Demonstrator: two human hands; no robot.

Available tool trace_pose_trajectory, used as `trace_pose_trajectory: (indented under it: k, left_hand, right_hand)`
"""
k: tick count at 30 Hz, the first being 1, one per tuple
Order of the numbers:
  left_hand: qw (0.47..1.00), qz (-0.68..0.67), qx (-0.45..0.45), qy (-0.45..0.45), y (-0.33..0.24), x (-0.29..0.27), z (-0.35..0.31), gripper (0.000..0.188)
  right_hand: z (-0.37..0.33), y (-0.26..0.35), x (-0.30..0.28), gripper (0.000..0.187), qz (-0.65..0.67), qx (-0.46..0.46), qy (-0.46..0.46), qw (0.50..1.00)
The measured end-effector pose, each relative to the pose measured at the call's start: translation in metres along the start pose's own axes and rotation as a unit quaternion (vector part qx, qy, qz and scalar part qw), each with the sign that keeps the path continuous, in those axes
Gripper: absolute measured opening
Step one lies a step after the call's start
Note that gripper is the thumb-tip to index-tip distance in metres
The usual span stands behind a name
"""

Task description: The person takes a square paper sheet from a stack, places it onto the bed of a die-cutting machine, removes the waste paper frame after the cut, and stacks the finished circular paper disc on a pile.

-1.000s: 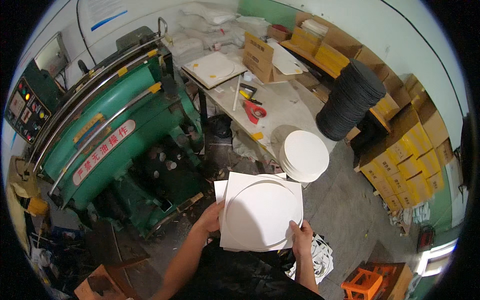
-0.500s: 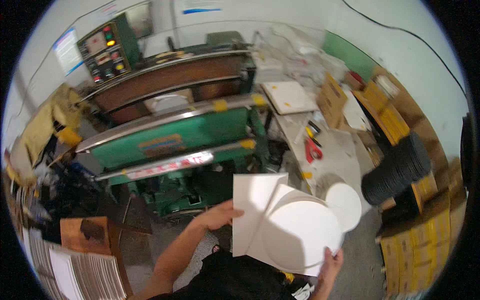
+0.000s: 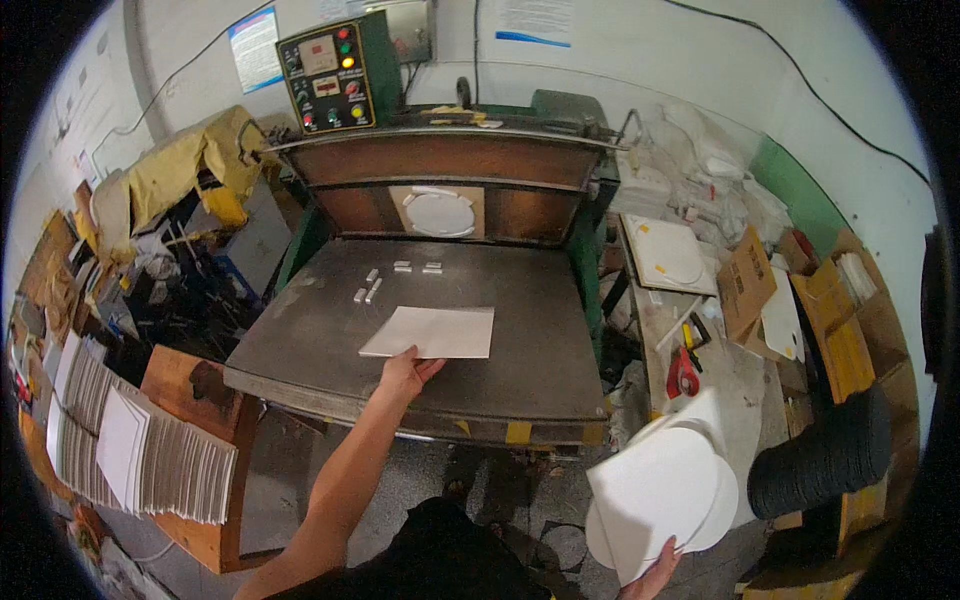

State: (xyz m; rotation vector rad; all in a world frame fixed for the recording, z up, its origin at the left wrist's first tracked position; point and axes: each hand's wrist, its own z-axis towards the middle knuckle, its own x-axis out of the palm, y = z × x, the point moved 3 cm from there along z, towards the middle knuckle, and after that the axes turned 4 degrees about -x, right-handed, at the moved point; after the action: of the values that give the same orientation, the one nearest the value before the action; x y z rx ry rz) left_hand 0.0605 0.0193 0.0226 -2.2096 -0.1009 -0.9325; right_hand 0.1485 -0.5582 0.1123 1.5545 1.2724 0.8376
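Observation:
My left hand [image 3: 408, 372] reaches forward over the dark flat bed [image 3: 310, 300] of a press machine. Its thumb and fingers grip the near edge of a blank white board [image 3: 432, 330]. Several small pale blocks [image 3: 403, 267] sit on the bed beyond and left of that board. Low at the right, my right hand [image 3: 655, 573] clasps a white board with angled edges [image 3: 650, 480]. White round discs [image 3: 722, 510] lie around and under this board, beside the side table's near end; whether the hand holds them too I cannot tell.
A round white die form [image 3: 441, 214] is mounted on the upright brown platen. Red-handled scissors [image 3: 683, 375] lie on the side table [image 3: 735, 400]. A stack of black round pieces [image 3: 820, 455] stands to the right. Stacked boards [image 3: 185, 465] rest on a wooden stand at left.
The press has opened, its bed now lying flat in view. My left hand has moved forward with a white board onto it. My right hand has drawn the other board rightward, away from the left.

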Motion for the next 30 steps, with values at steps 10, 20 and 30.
trace_pose_trajectory:
  k: [10, 20, 30]
  left_hand:
    - [0.985, -0.007, -0.019, -0.173, -0.019, -0.056, 0.132, 0.033]
    - [0.960, 0.241, 0.038, -0.139, -0.047, -0.121, 0.083, 0.054]
    - [0.944, 0.259, 0.130, -0.160, -0.088, -0.137, 0.092, 0.051]
  right_hand:
    - [-0.017, 0.032, 0.104, 0.053, -0.005, -0.059, -0.033, 0.998]
    - [-0.046, 0.062, 0.182, 0.052, -0.026, -0.051, -0.053, 0.997]
    - [-0.049, 0.053, 0.195, 0.055, -0.048, -0.055, -0.054, 0.996]
